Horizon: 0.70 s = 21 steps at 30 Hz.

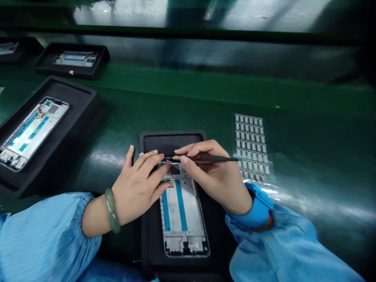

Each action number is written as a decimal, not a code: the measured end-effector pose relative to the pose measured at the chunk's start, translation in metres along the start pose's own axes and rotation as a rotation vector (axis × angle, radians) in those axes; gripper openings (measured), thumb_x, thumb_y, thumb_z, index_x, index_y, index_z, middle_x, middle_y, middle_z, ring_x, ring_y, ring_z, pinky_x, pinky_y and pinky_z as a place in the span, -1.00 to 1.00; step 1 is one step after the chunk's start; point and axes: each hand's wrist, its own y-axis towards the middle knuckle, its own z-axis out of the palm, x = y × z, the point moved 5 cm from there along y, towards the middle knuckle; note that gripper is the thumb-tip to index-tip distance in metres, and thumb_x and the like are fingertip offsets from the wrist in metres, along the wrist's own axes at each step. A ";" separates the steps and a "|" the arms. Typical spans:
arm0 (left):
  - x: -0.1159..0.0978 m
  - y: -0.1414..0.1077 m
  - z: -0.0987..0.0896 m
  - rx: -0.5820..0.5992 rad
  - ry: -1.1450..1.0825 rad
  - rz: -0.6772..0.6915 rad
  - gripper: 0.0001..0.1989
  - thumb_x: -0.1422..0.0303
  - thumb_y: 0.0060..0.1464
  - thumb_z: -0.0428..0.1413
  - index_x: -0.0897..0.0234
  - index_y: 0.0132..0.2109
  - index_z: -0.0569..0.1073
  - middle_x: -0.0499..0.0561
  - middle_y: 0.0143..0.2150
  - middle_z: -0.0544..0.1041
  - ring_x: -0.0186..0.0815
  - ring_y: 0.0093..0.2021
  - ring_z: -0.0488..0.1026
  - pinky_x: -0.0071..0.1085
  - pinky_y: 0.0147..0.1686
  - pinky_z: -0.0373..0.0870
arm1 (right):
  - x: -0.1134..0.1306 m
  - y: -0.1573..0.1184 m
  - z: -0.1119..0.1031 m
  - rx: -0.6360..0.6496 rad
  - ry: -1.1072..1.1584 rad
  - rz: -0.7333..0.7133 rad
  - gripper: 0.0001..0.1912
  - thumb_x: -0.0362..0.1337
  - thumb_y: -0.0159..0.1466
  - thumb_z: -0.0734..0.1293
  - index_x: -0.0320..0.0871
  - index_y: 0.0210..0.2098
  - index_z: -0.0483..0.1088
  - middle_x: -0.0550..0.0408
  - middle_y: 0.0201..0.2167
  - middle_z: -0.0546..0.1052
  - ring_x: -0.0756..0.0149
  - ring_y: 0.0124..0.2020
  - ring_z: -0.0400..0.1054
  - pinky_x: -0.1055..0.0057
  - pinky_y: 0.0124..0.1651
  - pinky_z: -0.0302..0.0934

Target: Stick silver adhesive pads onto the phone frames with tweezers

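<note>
A phone mid-frame (190, 211) with blue strips lies in a black foam tray (151, 243) in front of me. My left hand (141, 178) rests over its upper left corner, fingers stretched out and fingertips touching the frame near its top edge. In my right hand (216, 172) is a pair of dark tweezers (217, 158), pinched between thumb and fingers. The tweezer tips point left to the top edge of the phone frame, close to my left fingertips. Whether the tips grip a small part there, I cannot tell.
A clear sheet of small grey stickers (251, 147) lies to the right. On the left, another foam tray (80, 105) holds a second phone frame (35, 133). Farther back stands a foam tray (101, 58) with a similar frame. The green bench has a raised ledge behind.
</note>
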 end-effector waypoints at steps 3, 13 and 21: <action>0.000 0.000 0.000 0.000 0.000 0.002 -0.67 0.29 0.25 -0.10 0.26 0.09 0.33 0.11 0.09 0.38 -0.12 0.19 0.21 0.15 0.21 -0.08 | 0.000 0.000 0.000 -0.008 0.010 0.006 -0.88 -0.33 0.21 0.32 -0.09 -0.31 0.25 0.06 -0.25 0.48 0.27 -0.25 0.46 0.33 -0.22 0.38; 0.001 0.000 0.001 0.007 -0.010 0.010 -0.66 0.28 0.25 -0.09 0.27 0.11 0.32 0.14 0.10 0.37 -0.11 0.18 0.21 0.17 0.20 -0.09 | 0.000 0.000 0.000 -0.011 -0.004 0.020 -0.88 -0.31 0.21 0.32 -0.09 -0.31 0.24 0.06 -0.26 0.48 0.26 -0.22 0.45 0.32 -0.21 0.39; 0.003 -0.001 0.002 0.025 -0.026 0.001 -0.65 0.28 0.25 -0.11 0.25 0.13 0.30 0.13 0.11 0.35 -0.11 0.20 0.18 0.16 0.18 -0.04 | 0.000 -0.001 0.000 -0.022 0.019 0.040 -0.86 -0.29 0.21 0.32 -0.09 -0.32 0.22 0.05 -0.27 0.49 0.28 -0.24 0.45 0.33 -0.24 0.39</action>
